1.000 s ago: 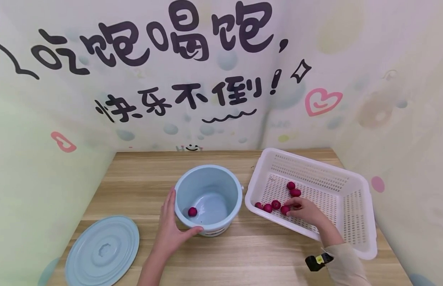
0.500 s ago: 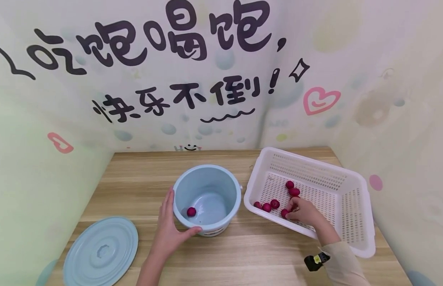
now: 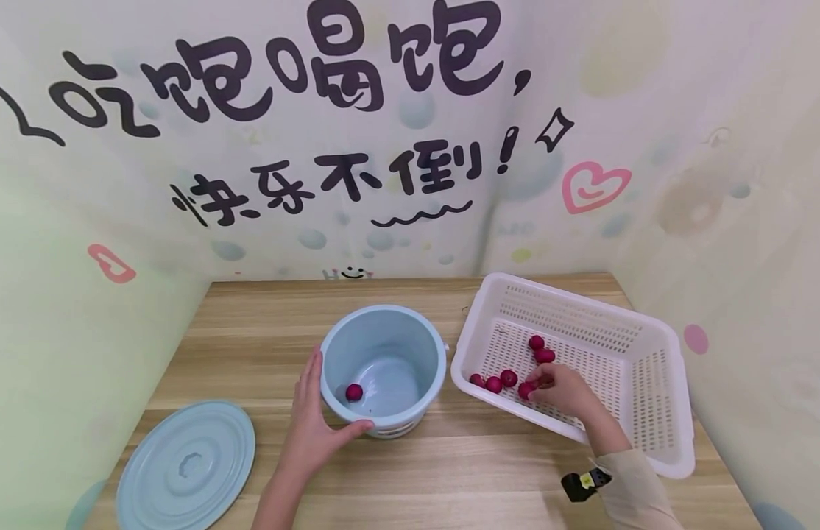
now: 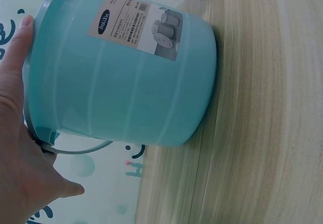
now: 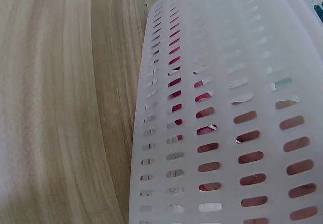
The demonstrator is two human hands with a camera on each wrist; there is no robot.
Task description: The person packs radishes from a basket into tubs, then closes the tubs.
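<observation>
A light blue bucket [image 3: 419,401] stands upright on the table, with one small round crimson fruit [image 3: 354,392] at its bottom. My left hand [image 3: 312,434] rests against its near left rim, fingers and thumb spread fairly straight. In the left wrist view the bucket's side [image 4: 131,93] bears a label. My right hand [image 3: 565,390] reaches into the white perforated basket [image 3: 671,434] and pinches a small round crimson fruit [image 3: 525,390]. Several like it, one of them a crimson fruit [image 3: 493,384], lie around the hand. In the right wrist view the basket wall [image 5: 202,103] mostly hides that hand.
A light blue round lid [image 3: 188,465] lies on the wooden table [image 3: 463,478] at the left. The bucket's thin handle [image 4: 83,151] hangs beside it in the left wrist view. Printed walls enclose the table. A black device [image 3: 585,483] sits at my right wrist.
My right fingers dipped slightly and then rose a little, shifting the crimson fruit they hold within the basket. My left hand and the bucket have stayed in place.
</observation>
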